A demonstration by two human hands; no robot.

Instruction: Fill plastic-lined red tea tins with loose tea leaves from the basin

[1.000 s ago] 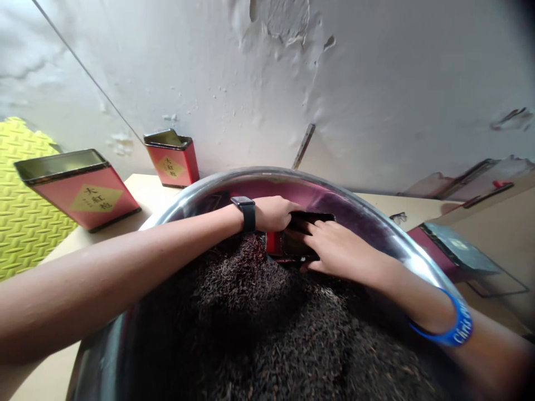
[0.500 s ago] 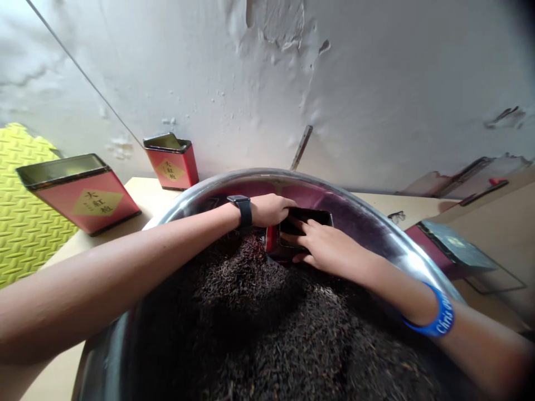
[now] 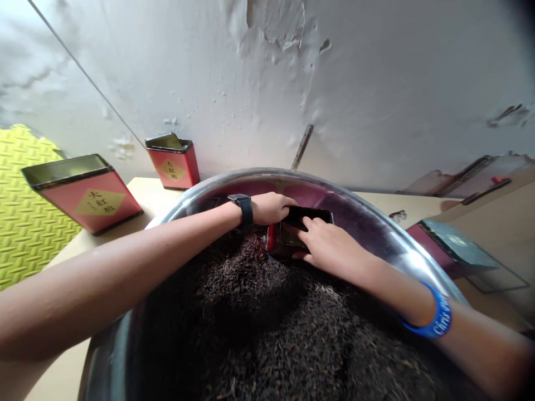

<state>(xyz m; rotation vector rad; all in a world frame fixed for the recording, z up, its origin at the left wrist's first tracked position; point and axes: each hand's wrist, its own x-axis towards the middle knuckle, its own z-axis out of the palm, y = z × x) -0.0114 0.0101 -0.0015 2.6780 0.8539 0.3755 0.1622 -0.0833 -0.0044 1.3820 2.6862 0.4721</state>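
A pale tabletop (image 3: 144,192) is seen at the left and right of the frame, partly hidden behind a large stainless steel basin (image 3: 267,177), which is set on it and fills the lower centre. At the left, an open red tea tin (image 3: 90,195) with a gold diamond label is placed near the table's edge. A second open red tea tin (image 3: 173,166) is placed further back, close to the wall. At the right, a small dark scrap (image 3: 398,215) lies near the basin's rim, and a flat red box with a grey-green top (image 3: 453,248) is seen just beyond it.
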